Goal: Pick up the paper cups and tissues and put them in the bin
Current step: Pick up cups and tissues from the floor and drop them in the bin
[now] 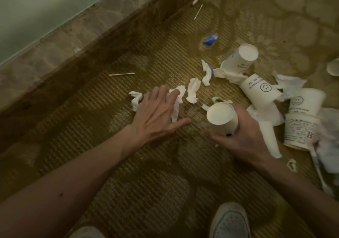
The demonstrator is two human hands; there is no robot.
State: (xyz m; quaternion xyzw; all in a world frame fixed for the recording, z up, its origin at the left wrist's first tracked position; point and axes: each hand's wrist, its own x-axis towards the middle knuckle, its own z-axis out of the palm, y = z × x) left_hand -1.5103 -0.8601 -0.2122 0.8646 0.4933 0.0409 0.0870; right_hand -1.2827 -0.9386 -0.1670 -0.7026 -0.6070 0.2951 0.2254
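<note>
Gripped a paper cup (222, 118) in the right hand (242, 138), with fingers curled round its wall and its bottom turned to the camera. Rested the left hand (159, 116), apart from the right, with straight spread fingers on a crumpled tissue (177, 95) upon the carpet floor (128, 164). Saw more tissues (192, 91) just beyond, and several other cups (260, 91) lying among tissue at the right. Noted farther off a cotton swab (122, 74) and a blue scrap (211, 39).

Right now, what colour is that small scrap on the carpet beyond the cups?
The scrap is blue; the head view shows it best.
</note>
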